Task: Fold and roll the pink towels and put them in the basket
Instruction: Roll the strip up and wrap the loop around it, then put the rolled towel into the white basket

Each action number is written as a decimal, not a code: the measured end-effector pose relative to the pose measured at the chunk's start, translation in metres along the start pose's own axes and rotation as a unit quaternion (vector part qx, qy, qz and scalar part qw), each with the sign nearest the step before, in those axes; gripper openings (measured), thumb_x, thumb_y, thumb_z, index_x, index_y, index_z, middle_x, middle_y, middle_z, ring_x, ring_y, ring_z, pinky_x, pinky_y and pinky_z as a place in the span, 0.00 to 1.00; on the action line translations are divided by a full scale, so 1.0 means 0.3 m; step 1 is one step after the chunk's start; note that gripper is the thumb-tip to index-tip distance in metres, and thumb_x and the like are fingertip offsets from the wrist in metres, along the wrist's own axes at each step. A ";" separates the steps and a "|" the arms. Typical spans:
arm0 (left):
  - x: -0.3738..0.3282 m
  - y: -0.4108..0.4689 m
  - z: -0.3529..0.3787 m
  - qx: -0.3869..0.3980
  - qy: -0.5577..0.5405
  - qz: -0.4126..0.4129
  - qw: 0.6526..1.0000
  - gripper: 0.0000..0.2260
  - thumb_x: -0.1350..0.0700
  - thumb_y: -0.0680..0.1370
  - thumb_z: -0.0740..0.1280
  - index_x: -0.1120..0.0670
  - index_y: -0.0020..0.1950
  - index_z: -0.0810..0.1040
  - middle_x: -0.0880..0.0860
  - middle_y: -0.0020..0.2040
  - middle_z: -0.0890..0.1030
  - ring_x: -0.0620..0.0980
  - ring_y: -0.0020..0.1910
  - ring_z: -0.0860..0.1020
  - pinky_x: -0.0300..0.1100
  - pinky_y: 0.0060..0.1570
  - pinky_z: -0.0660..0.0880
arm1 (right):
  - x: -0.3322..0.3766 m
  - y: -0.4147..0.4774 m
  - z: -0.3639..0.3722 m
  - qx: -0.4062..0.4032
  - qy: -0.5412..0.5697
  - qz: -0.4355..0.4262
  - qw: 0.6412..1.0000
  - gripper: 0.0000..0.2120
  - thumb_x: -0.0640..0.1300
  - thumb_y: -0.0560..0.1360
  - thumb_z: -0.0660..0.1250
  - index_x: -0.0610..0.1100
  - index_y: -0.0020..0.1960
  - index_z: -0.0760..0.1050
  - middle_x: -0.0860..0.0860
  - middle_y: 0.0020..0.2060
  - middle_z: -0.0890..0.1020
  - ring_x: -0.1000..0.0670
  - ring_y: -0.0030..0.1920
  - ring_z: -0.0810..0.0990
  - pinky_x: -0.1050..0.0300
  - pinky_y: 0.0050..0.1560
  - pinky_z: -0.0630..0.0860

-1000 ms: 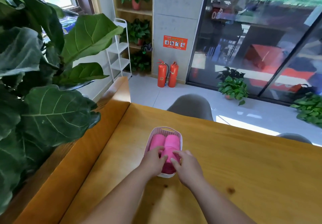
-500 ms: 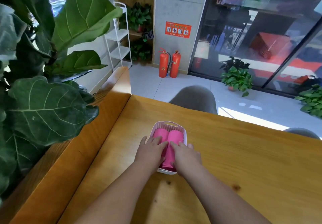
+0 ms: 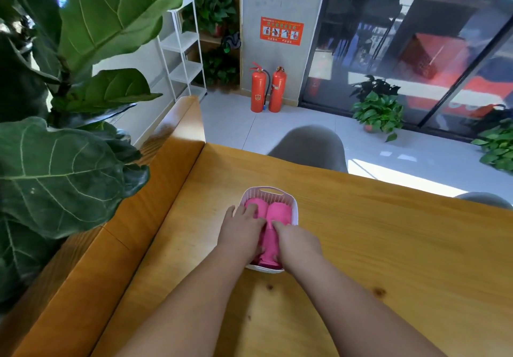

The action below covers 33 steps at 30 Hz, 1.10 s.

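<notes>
1. Fingers (image 3: 244, 212) of the left hand (image 3: 240, 236) lie straight and spread, palm down, across the left roll (image 3: 256, 207). The outermost finger rests at the basket's left rim.
2. On the right hand (image 3: 297, 243), the fingers (image 3: 280, 225) are bent at the knuckles and held close together. Their tips press down into the inner edge of the right roll (image 3: 280, 212). The thumb touches the same roll nearer the wrist, so this hand grips it.
3. The 2 hands sit just beside each other, with a strip of pink cloth showing between them.
4. The pink towels (image 3: 269, 245) are inside the basket (image 3: 277, 191), rolled and laid side by side, running away from the person. Whether another towel lies beneath these 2 cannot be told.
5. The basket is pale slotted plastic with a handle slot in its far rim. It stands flat on the wooden table (image 3: 388, 245), and its near wall shows between the 2 wrists.
6. Both forearms are bare and reach in from the near edge of the table.
7. A large-leaved plant (image 3: 69, 162) fills the left side.
8. A grey chair (image 3: 308, 145) stands beyond the far edge of the table.
9. On the floor behind are 2 red fire extinguishers (image 3: 266, 90) against a grey pillar, under an orange sign (image 3: 281, 30). A white shelf rack (image 3: 183, 51) is to their left and a potted plant (image 3: 377, 109) stands by the glass wall.
</notes>
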<state>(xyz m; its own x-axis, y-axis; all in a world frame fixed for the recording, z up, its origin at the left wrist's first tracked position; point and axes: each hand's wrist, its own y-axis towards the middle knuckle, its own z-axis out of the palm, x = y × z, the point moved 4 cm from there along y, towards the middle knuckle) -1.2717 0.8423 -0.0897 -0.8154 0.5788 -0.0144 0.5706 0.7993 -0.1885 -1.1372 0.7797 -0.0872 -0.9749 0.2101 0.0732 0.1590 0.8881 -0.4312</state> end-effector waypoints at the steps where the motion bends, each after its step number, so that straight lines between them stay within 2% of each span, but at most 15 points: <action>1: -0.005 -0.002 -0.002 0.004 -0.002 -0.002 1.000 0.30 0.36 0.74 0.73 0.42 0.74 0.74 0.52 0.76 0.66 0.56 0.78 0.63 0.58 0.79 0.58 | 0.002 -0.004 0.004 0.003 -0.001 -0.002 1.000 0.39 0.48 0.77 0.73 0.56 0.82 0.57 0.47 0.66 0.77 0.39 0.64 0.80 0.46 0.54 0.78; 3: -0.013 -0.014 -0.004 0.009 -0.011 -0.008 1.000 0.30 0.37 0.76 0.71 0.43 0.76 0.72 0.52 0.78 0.65 0.56 0.80 0.60 0.58 0.79 0.58 | 0.002 -0.021 0.014 0.020 -0.002 0.000 1.000 0.41 0.50 0.80 0.70 0.56 0.85 0.50 0.46 0.75 0.70 0.39 0.69 0.75 0.44 0.60 0.76; 5: -0.018 -0.035 -0.003 0.015 -0.031 -0.015 0.999 0.30 0.39 0.78 0.69 0.43 0.79 0.69 0.52 0.81 0.63 0.57 0.82 0.58 0.59 0.80 0.56 | -0.002 -0.049 0.015 0.039 0.006 -0.004 0.999 0.41 0.52 0.82 0.67 0.56 0.86 0.45 0.47 0.83 0.58 0.38 0.76 0.68 0.42 0.69 0.72; 8: -0.034 -0.082 -0.015 0.026 -0.066 -0.024 0.997 0.32 0.38 0.80 0.67 0.44 0.82 0.63 0.52 0.82 0.62 0.57 0.81 0.59 0.58 0.80 0.57 | -0.010 -0.107 -0.022 0.019 0.033 -0.036 0.999 0.39 0.55 0.84 0.65 0.56 0.86 0.47 0.51 0.86 0.48 0.40 0.82 0.59 0.43 0.76 0.66; 11: -0.069 -0.131 -0.040 0.013 -0.074 -0.029 0.997 0.32 0.36 0.80 0.65 0.45 0.82 0.63 0.52 0.79 0.66 0.58 0.78 0.64 0.56 0.77 0.61 | -0.030 -0.175 -0.061 -0.015 0.047 -0.047 0.998 0.36 0.56 0.84 0.64 0.56 0.86 0.50 0.51 0.86 0.48 0.41 0.83 0.57 0.43 0.76 0.66; 14: -0.127 -0.178 -0.073 -0.016 -0.056 -0.028 0.998 0.27 0.37 0.81 0.62 0.44 0.79 0.67 0.51 0.75 0.72 0.57 0.75 0.67 0.55 0.77 0.59 | -0.067 -0.258 -0.072 -0.031 0.065 -0.040 0.997 0.35 0.58 0.83 0.65 0.57 0.85 0.53 0.50 0.85 0.52 0.40 0.81 0.61 0.43 0.76 0.68; 17: -0.208 -0.218 -0.090 -0.029 -0.074 -0.015 0.997 0.25 0.39 0.83 0.62 0.45 0.79 0.67 0.51 0.76 0.71 0.57 0.74 0.67 0.53 0.75 0.61 | -0.138 -0.345 -0.055 -0.032 0.080 -0.015 0.996 0.35 0.58 0.83 0.66 0.58 0.85 0.53 0.50 0.85 0.52 0.39 0.81 0.60 0.42 0.77 0.66; 23: -0.432 -0.298 -0.053 -0.003 -0.071 0.033 0.997 0.27 0.38 0.82 0.63 0.44 0.80 0.66 0.54 0.75 0.71 0.58 0.73 0.68 0.53 0.71 0.66 | -0.356 -0.508 0.041 -0.020 0.082 0.057 0.995 0.36 0.64 0.83 0.62 0.56 0.86 0.53 0.49 0.85 0.56 0.41 0.82 0.58 0.44 0.78 0.65; 27: -0.593 -0.353 -0.059 -0.014 -0.056 0.044 0.997 0.24 0.40 0.82 0.63 0.43 0.77 0.69 0.50 0.75 0.71 0.56 0.74 0.68 0.53 0.72 0.66 | -0.516 -0.627 0.113 -0.001 0.093 0.090 0.992 0.36 0.64 0.84 0.62 0.55 0.86 0.53 0.48 0.85 0.55 0.40 0.82 0.59 0.42 0.78 0.66; 33: -0.903 -0.430 -0.047 0.031 -0.048 0.091 0.994 0.23 0.41 0.82 0.62 0.45 0.76 0.71 0.51 0.72 0.74 0.57 0.71 0.71 0.54 0.69 0.70 | -0.780 -0.846 0.230 -0.009 0.120 0.122 0.985 0.36 0.65 0.83 0.61 0.53 0.85 0.54 0.47 0.84 0.58 0.39 0.81 0.61 0.43 0.78 0.66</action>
<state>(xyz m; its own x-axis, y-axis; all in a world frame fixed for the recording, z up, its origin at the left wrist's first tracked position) -1.1230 0.5847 -0.0476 -0.7061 0.6925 -0.1479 0.7052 0.6690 -0.2346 -0.9600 0.4769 -0.0568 -0.8423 0.5077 0.1809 0.3896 0.8054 -0.4466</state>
